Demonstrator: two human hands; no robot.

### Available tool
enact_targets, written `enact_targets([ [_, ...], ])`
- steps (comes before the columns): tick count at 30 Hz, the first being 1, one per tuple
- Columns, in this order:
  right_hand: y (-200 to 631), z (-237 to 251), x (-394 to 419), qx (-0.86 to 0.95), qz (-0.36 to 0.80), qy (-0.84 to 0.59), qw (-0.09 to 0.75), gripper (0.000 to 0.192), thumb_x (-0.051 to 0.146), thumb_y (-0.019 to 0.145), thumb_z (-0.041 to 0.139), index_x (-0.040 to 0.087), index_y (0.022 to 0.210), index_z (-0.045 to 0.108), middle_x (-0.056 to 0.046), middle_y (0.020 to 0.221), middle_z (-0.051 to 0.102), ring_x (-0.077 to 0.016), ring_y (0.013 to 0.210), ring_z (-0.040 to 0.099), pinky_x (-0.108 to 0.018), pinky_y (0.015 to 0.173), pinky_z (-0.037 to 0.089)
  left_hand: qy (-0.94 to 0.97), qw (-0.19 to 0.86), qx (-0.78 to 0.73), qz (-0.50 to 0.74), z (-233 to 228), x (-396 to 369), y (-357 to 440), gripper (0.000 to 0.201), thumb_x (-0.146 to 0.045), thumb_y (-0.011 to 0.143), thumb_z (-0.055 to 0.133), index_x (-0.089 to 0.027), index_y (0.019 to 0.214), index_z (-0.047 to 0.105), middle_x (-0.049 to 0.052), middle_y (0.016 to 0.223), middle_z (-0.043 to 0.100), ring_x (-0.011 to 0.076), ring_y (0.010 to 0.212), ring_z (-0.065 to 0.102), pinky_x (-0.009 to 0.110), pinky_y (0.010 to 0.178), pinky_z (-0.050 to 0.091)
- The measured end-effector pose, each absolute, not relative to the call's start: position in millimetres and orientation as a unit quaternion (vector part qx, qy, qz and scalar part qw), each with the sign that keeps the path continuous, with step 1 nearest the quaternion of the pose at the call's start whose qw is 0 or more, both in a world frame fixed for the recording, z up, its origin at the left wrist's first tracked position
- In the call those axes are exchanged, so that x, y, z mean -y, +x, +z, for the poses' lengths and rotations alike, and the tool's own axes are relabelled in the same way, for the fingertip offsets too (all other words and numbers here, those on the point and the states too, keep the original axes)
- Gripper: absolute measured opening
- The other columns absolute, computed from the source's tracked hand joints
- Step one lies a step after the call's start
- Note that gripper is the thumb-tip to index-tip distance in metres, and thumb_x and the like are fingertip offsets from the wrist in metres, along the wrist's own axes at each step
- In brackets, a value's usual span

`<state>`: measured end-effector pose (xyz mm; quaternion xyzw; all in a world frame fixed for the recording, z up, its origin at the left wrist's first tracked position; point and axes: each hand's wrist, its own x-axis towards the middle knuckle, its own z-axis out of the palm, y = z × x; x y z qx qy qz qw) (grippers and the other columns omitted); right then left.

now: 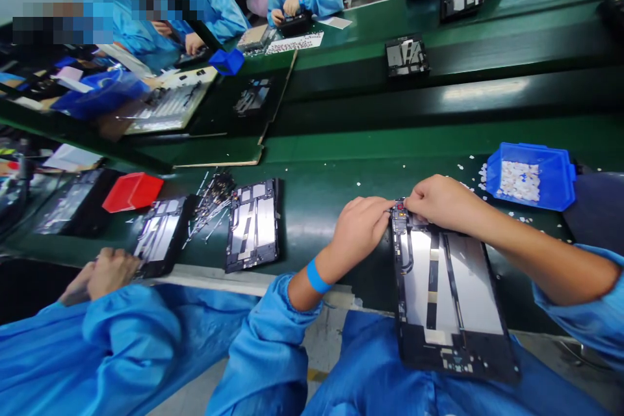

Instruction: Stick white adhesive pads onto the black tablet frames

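Observation:
An opened tablet [451, 286] lies in front of me with its silvery inner side up, its near end jutting over the bench edge above my lap. My left hand [358, 227], with a blue band at the wrist, touches the tablet's far left corner with its fingertips. At the same corner, my right hand [441, 201] has its fingers curled and pressed together beside a small red and yellow part [400, 208]. Whatever lies between my right fingertips is hidden. The left fingers are extended along the frame's edge.
A blue bin [531, 175] of small white pieces stands at right, with pieces scattered round it. Left are another opened tablet [253, 224], a pile of thin parts [212, 201], a red tray [132, 192] and a co-worker's hands [112, 270]. A tablet [407, 55] lies on the conveyor.

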<state>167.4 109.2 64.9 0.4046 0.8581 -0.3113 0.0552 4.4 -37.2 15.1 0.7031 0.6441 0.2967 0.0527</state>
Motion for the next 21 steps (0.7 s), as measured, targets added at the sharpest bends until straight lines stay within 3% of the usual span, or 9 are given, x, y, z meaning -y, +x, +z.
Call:
enact_targets([
  [7, 164, 65, -109, -0.872, -0.265, 0.403, 0.080, 0.028, 0.036, 0.085, 0.059, 0.024, 0.061, 0.066, -0.003, 0.062, 0.066, -0.0173, 0.059, 0.054, -0.030, 0.056, 0.034, 0.728, 0.002, -0.631, 0.269, 13, 40, 7, 0.029, -0.020, 0.107, 0.053, -0.022, 0.128, 0.072, 0.005, 0.120, 0.080, 0.0199, 0.105, 0.073, 0.037, 0.089, 0.053],
  [15, 169, 58, -112, -0.890, -0.265, 0.368, 0.049, 0.032, 0.039, 0.088, 0.060, 0.024, 0.061, 0.065, -0.002, 0.063, 0.066, -0.0171, 0.060, 0.053, -0.030, 0.058, 0.032, 0.785, -0.130, -0.602, 0.070, 33, 41, 12, 0.029, -0.020, 0.107, 0.049, -0.019, 0.130, 0.067, 0.008, 0.118, 0.076, 0.0215, 0.086, 0.062, 0.038, 0.069, 0.040],
  [21, 193, 45, -106, -0.901, -0.268, 0.339, -0.041, 0.019, 0.033, 0.096, 0.059, 0.023, 0.086, 0.072, -0.001, 0.075, 0.073, -0.0177, 0.068, 0.063, -0.029, 0.064, 0.038, 0.820, -0.140, -0.555, -0.018, 51, 37, 13, 0.032, -0.014, 0.107, 0.044, -0.013, 0.134, 0.061, 0.009, 0.102, 0.072, 0.0218, 0.081, 0.059, 0.040, 0.066, 0.034],
])
